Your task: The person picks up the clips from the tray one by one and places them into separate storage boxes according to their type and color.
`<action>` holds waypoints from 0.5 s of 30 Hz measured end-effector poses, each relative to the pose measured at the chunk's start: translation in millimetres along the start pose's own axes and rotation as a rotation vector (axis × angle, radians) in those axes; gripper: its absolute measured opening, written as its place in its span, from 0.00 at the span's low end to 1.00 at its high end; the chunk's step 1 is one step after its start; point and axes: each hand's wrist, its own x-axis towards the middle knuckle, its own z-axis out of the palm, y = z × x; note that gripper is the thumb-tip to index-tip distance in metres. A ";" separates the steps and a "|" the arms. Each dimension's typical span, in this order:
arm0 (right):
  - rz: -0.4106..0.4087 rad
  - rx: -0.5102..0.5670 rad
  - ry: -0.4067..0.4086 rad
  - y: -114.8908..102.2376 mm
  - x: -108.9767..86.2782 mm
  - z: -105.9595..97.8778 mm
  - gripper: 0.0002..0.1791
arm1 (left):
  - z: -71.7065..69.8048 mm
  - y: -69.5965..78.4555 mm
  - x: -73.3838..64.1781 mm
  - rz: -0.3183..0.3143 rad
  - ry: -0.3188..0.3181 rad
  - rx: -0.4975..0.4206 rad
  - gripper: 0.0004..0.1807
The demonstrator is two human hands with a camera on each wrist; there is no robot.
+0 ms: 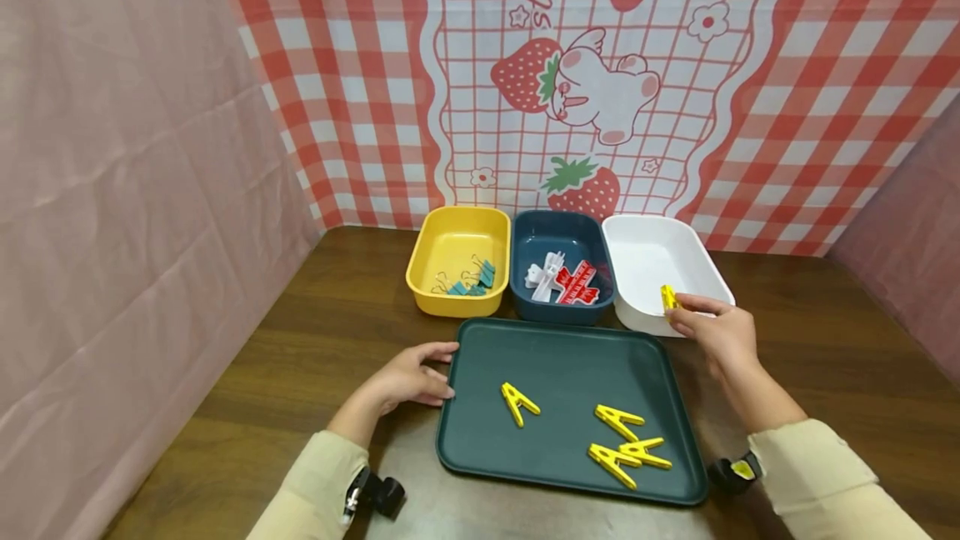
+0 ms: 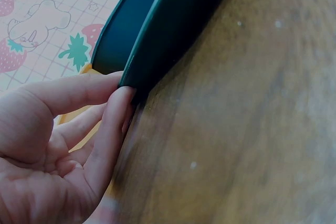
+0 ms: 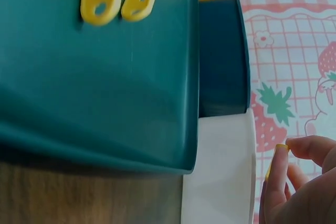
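Note:
Between thumb and fingers my right hand (image 1: 720,327) pinches a yellow clothespin (image 1: 669,298), held over the front rim of the white bin (image 1: 637,227). In the right wrist view only a sliver of that clothespin (image 3: 270,170) shows behind the fingers. My left hand (image 1: 408,375) touches the left edge of a dark green tray (image 1: 555,357) with relaxed, spread fingertips. On the tray one clothespin (image 1: 519,403) lies at the left. Three more clothespins (image 1: 618,421) lie close together near the front right.
A yellow bin (image 1: 459,223) holds teal binder clips (image 1: 480,277). Beside it, a dark blue bin (image 1: 558,223) contains white clips (image 1: 547,277) and red clips (image 1: 577,283). The bins stand in a row behind the tray, before a strawberry-patterned cloth (image 1: 360,65).

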 end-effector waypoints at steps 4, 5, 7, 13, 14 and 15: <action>0.006 0.014 0.014 -1.0 7.0 -0.1 0.16 | 0.1 0.3 0.2 -0.001 0.000 -0.003 0.36; 0.008 0.012 0.021 -1.3 8.9 -0.1 0.16 | 0.2 0.5 0.2 -0.001 0.000 -0.003 0.37; 0.011 -0.002 0.033 -1.6 12.8 -0.3 0.17 | 0.4 0.6 0.2 -0.001 0.000 -0.003 0.36; 0.010 -0.119 0.039 -2.0 23.8 1.8 0.29 | 0.6 0.7 -0.5 0.000 0.005 -0.003 0.36; 0.010 -0.137 0.040 -2.0 25.4 2.2 0.29 | 0.6 0.7 -0.5 0.000 0.006 -0.003 0.36; 0.010 -0.151 0.043 -2.2 26.8 2.8 0.29 | 0.5 0.7 -0.7 0.001 0.006 -0.002 0.36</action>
